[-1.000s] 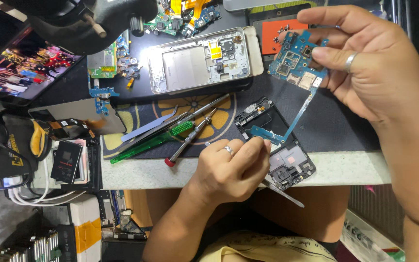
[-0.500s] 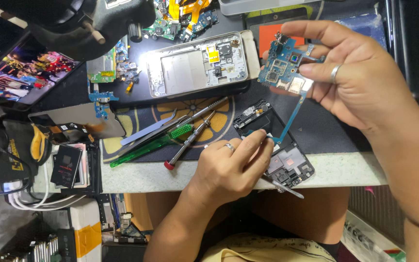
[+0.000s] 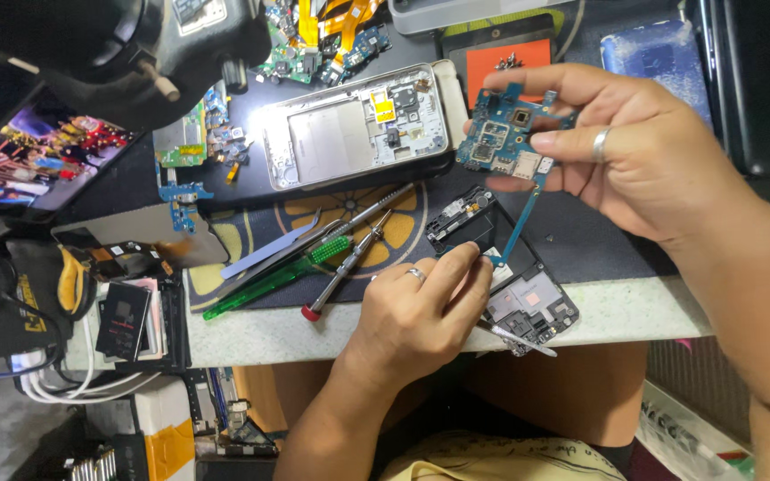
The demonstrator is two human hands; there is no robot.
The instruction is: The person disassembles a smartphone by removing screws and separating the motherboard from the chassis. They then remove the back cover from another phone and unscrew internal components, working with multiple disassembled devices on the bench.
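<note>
— Two hands at work in the head view. How far along?

— Well into teardown, I'd judge. The right hand (image 3: pixel 643 151) pinches a blue board (image 3: pixel 505 142) lifted above the surface (image 3: pixel 251 334), its thin strip hanging down. The left hand (image 3: pixel 421 312) is closed on tweezers (image 3: pixel 519 338), fingertips by the strip's lower end.

— And the phone?

— The frame (image 3: pixel 354 129) lies stripped on the mat (image 3: pixel 572 240); a dark inner cover (image 3: pixel 501 285) sits under the left hand. Screwdrivers (image 3: pixel 349 258) lie beside it. No part is refitted yet.
</note>
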